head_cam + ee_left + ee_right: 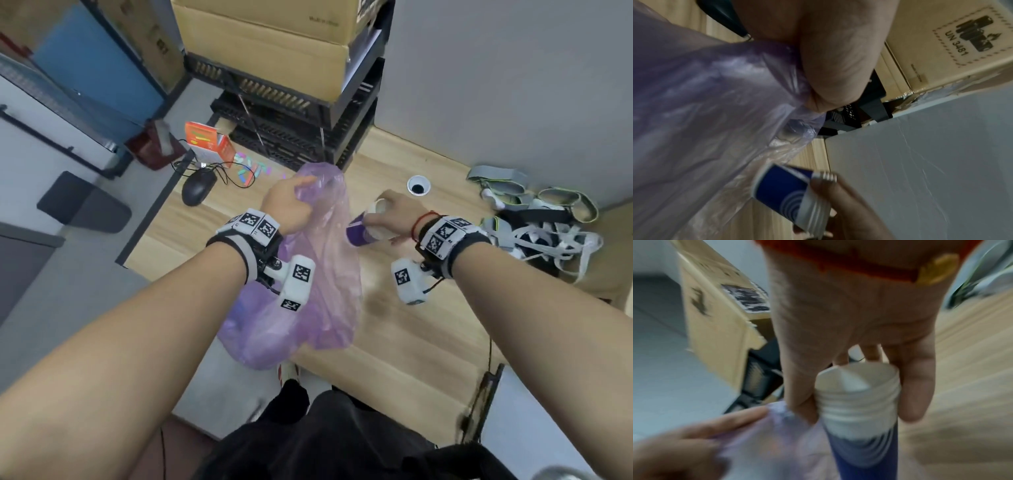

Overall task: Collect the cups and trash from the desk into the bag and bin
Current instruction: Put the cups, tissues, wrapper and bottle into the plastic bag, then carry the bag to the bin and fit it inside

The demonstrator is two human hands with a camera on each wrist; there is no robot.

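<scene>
Cups (364, 229) stacked, blue-white (rims nested)

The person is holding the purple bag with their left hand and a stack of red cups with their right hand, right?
Almost. The left hand does grip the purple bag, but the stack of cups in the right hand is blue and white, not red. The left wrist view shows the blue most clearly.

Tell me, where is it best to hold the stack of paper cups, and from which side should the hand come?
Probably around the stack of paper cups at its white rim end, from above, as the right hand does: the nested rims make ridges there, and the blue base end stays free.
</scene>
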